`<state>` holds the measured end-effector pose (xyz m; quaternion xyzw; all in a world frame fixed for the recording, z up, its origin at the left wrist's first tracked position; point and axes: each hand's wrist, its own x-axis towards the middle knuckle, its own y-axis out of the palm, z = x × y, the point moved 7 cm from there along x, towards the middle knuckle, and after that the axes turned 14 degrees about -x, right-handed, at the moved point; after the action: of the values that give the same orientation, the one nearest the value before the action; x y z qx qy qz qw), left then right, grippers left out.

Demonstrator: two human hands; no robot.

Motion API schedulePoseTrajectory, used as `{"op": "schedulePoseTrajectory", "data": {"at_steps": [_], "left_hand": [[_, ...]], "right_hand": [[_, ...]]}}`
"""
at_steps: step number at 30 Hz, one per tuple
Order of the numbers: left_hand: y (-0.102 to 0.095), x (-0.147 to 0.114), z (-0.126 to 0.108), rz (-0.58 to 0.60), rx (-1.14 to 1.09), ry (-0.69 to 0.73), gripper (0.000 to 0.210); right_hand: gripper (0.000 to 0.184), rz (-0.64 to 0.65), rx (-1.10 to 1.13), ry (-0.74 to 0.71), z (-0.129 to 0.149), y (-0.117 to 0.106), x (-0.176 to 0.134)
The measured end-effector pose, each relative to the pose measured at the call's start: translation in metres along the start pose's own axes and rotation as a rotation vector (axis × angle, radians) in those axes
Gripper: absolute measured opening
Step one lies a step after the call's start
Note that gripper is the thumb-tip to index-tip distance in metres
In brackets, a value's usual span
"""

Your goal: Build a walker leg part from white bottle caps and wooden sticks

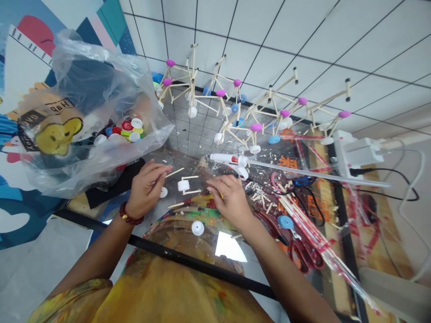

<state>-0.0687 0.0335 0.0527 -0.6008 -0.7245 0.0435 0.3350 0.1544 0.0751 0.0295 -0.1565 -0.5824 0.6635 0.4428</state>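
My left hand (146,188) is left of centre, its fingers bunched together, with a thin wooden stick (175,172) jutting right from beside the fingertips; I cannot tell whether they pinch it. My right hand (232,197) is at the centre, fingers loosely curved and my thumb a little apart from them, with nothing visible between. The white bottle cap (183,185), with 2 short sticks (192,192) pointing right from it, lies between my hands on the see-through tabletop (182,240), touching neither. A plain white cap (163,192) sits just beside my left fingers, another stick (175,205) lies below the fitted cap, and 1 more white cap (197,228) lies lower, below the middle of the frame. Just above my right hand lies the white glue gun (224,158), its long translucent glue stick (313,171) running right. Stick frames with pink ovals (256,127) spread across the upper middle. The clear plastic bag (114,85) with coloured caps (126,126) fills the upper left; red-handled scissors (301,256) lie lower right.
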Motion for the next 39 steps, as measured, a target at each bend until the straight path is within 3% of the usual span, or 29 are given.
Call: {"op": "schedulePoseTrajectory", "data": {"at_steps": [4,8,12,15,18,20,23,25,27,29,34,37,39], "left_hand": [[-0.016,-0.001,0.0,-0.163,-0.083,-0.031,0.015],[-0.026,-0.011,-0.008,-0.285,-0.225,-0.1,0.003],[-0.033,-0.023,-0.014,-0.34,-0.388,-0.258,0.019],[-0.041,-0.032,-0.014,-0.267,-0.269,-0.387,0.036],[-0.042,-0.039,-0.014,0.03,-0.008,-0.426,0.028],[-0.045,-0.046,-0.019,0.132,0.041,-0.371,0.022],[-0.057,-0.056,-0.029,0.018,0.062,-0.296,0.018],[-0.058,-0.061,-0.031,-0.085,0.041,-0.332,0.017],[-0.052,-0.064,-0.028,-0.183,-0.125,-0.424,0.031],[-0.035,-0.064,-0.022,-0.257,-0.473,-0.527,0.05],[0.039,-0.064,-0.027,-0.153,-1.456,-0.931,0.063],[0.07,-0.071,-0.042,-0.146,-1.804,-1.154,0.056],[0.082,-0.073,-0.051,-0.131,-1.933,-1.218,0.051]], "right_hand": [[0.01,0.099,-0.043,-0.025,0.003,0.011,-0.003],[0.008,0.07,-0.022,-0.012,0.005,0.005,-0.005],[0.01,0.003,0.052,-0.043,0.011,-0.012,-0.004],[0.011,-0.042,0.067,-0.077,0.017,-0.024,-0.006],[0.012,-0.053,0.066,-0.088,0.019,-0.03,-0.01],[0.016,-0.027,0.088,-0.072,0.018,-0.03,-0.013],[0.02,0.014,0.141,-0.029,0.013,-0.029,-0.019],[0.019,0.008,0.171,-0.012,0.011,-0.029,-0.021],[0.02,-0.006,0.209,-0.006,0.009,-0.03,-0.023],[0.022,-0.014,0.254,-0.004,0.009,-0.032,-0.023],[0.016,0.053,0.501,0.082,0.013,-0.03,-0.023],[0.014,0.133,0.739,0.191,0.015,-0.024,-0.023],[0.017,0.149,0.867,0.273,0.014,-0.02,-0.023]]}}
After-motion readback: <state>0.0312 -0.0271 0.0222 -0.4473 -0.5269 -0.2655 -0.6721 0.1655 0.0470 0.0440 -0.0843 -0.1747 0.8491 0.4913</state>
